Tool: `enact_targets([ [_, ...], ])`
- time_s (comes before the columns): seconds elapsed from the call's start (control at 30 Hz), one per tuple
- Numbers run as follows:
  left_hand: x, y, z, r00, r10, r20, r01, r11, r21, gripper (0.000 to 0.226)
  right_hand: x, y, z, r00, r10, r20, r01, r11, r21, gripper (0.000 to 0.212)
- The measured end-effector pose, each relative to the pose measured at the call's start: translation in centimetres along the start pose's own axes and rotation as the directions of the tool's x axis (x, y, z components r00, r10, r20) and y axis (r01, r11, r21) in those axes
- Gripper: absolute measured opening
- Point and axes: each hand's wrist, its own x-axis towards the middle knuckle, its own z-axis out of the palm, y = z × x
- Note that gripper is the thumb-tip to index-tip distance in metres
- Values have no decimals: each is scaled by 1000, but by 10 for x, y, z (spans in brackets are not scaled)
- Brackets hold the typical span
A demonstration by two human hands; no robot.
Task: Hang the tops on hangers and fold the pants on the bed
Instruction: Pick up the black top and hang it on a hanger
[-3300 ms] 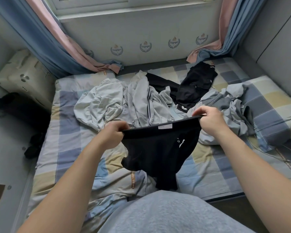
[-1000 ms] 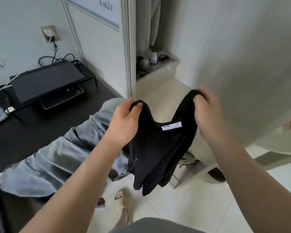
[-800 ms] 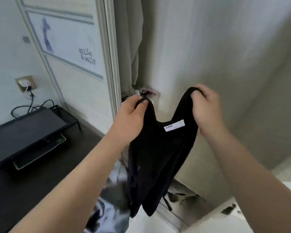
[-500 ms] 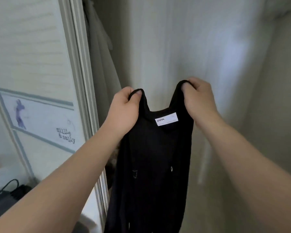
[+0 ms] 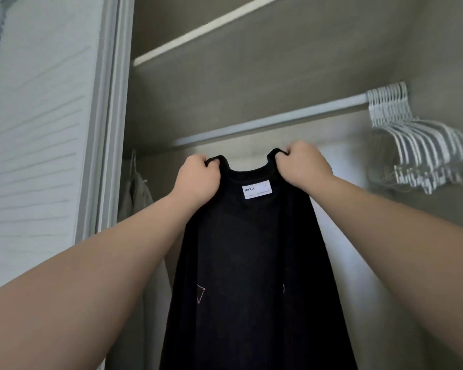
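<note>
Left hand [image 5: 198, 174] and right hand [image 5: 300, 166] curl round the shoulders of one black top [image 5: 246, 263], held up just below one rail [image 5: 265, 124]. Bunched white hangers [image 5: 417, 150], too blurred to count, hang at its right end; one pale garment [image 5: 137, 196] hangs left

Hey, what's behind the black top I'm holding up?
Behind the black top: the closet's back wall, the rail above, a light garment hanging left. Anything directly behind the fabric is covered.

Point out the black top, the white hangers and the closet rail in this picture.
black top [image 5: 246, 249], head view, middle of the fabric below the label.
white hangers [image 5: 417, 145], head view, sloping arms of the bunch at the rail's right end.
closet rail [image 5: 265, 122], head view, bare stretch of the bar.
</note>
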Motion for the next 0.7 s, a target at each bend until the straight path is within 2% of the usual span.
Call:
enact_targets([
  [0.13,40,30,18,998,52,31,-54,995,86,32,42,2,-23,990,21,142,20,959,-282,11],
  [0.2,52,43,28,996,80,29,-84,986,143,28,52,-1,-36,968,11,250,78,935,-346,18],
  [0.27,60,52,40,993,114,35,-119,974,193,26,56,-4,-48,957,-11,290,128,912,-389,22],
  [0.33,63,60,51,985,153,75,-167,952,256,25,57,-2,-61,976,-69,206,172,823,-541,19],
  [0.37,64,63,57,980,169,102,-191,939,287,24,57,0,-68,985,-117,129,174,716,-676,20],
  [0.43,63,67,69,969,193,151,-234,913,333,27,56,7,-84,988,-155,29,95,438,-894,35],
  [0.5,63,71,79,963,204,174,-253,907,337,32,55,14,-99,995,-95,-28,2,304,-953,43],
  [0.63,62,72,86,961,201,190,-253,914,317,32,51,26,-124,991,124,-47,-81,286,-955,40],
  [0.7,60,71,86,959,197,203,-253,919,304,31,46,32,-129,987,157,-25,-74,311,-948,40],
])
